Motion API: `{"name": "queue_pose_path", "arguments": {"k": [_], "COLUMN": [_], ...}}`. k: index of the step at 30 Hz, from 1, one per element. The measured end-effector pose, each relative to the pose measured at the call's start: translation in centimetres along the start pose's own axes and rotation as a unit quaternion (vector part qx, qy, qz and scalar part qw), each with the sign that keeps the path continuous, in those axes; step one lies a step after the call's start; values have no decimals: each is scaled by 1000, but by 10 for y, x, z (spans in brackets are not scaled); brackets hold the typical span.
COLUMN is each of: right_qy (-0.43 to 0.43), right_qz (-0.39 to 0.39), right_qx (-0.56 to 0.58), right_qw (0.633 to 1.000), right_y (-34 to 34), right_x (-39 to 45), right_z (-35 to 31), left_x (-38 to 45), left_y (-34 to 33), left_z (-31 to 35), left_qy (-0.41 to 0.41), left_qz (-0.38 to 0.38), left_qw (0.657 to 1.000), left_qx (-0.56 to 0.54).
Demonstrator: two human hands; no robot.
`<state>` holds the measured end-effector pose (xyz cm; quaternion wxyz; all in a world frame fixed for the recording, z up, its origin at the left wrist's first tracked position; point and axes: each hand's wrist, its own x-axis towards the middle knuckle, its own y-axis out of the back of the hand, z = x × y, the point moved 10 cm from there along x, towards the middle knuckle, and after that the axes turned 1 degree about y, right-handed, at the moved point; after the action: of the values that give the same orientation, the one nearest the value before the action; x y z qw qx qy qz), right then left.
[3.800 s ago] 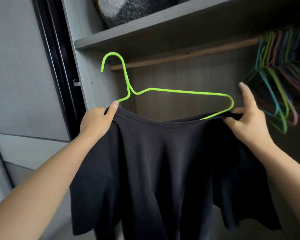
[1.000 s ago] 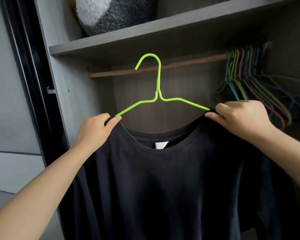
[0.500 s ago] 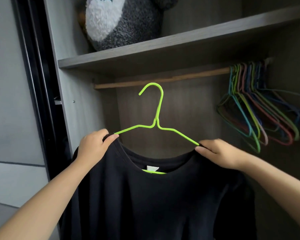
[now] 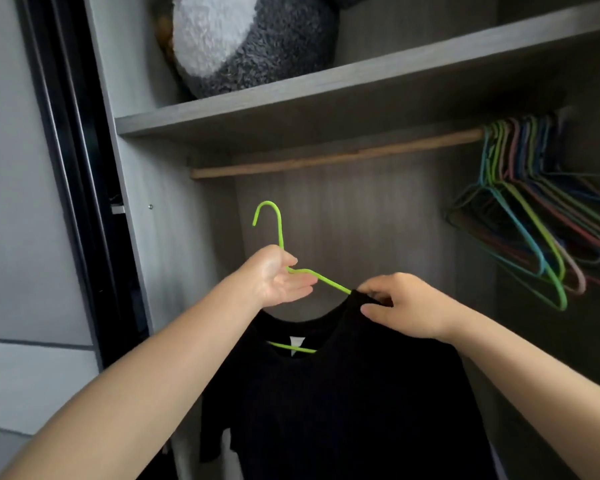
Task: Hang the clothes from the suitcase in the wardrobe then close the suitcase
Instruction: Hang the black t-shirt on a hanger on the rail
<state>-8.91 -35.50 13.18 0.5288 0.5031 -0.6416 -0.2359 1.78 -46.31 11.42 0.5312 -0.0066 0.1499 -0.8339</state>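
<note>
Below the rail (image 4: 326, 161), both hands hold a black shirt (image 4: 343, 393), neck label (image 4: 297, 342) unreadable.

One view only: head cam, wide-angle, worn by the person, so nothing overlaps w/ a second view. It faces fwd into an open wardrobe (image 4: 146, 188), tilted slightly up: the shelf (image 4: 326, 98) shows its underside and the wooden rail (image 4: 326, 159) sits in the upper half. Close in; both forearms enter from the bottom corners and the hands meet near frame centre. Edges bow (lens distortion), e.g. the dark door track (image 4: 70, 168) leans at left. Coloured hangers (image 4: 534, 220) crowd the right edge.
</note>
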Motion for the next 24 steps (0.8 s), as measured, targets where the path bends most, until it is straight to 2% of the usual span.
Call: {"name": "queue_pose_path", "arguments": {"k": [3, 6, 9, 12, 16, 17, 20, 24], "right_qy": [12, 13, -1, -7, -11, -10, 9, 26], "right_qz": [-60, 9, 64, 106, 139, 146, 179, 214], "right_qx": [-13, -145, -204, -237, -265, -270, -278, -258], "right_qw": [998, 989, 977, 966, 954, 952, 944, 942], "right_y": [5, 30, 47, 54, 44, 40, 35, 31], "right_x": [23, 69, 123, 170, 215, 224, 255, 299], "right_z": [2, 11, 22, 26, 25, 24, 18, 8], "left_x": [25, 54, 77, 88, 92, 94, 107, 145], "left_y": [-4, 11, 28, 48, 70, 75, 100, 133], "left_z": [14, 39, 63, 98, 141, 148, 172, 189], "left_qy": [-14, -40, -28, -79, -189, -198, -223, -157], "left_qz": [15, 80, 136, 209, 277, 285, 300, 236], "left_qw": [999, 996, 978, 911, 832, 826, 836, 907], "left_qx": [-47, 23, 154, 347, 441, 444, 403, 312]}}
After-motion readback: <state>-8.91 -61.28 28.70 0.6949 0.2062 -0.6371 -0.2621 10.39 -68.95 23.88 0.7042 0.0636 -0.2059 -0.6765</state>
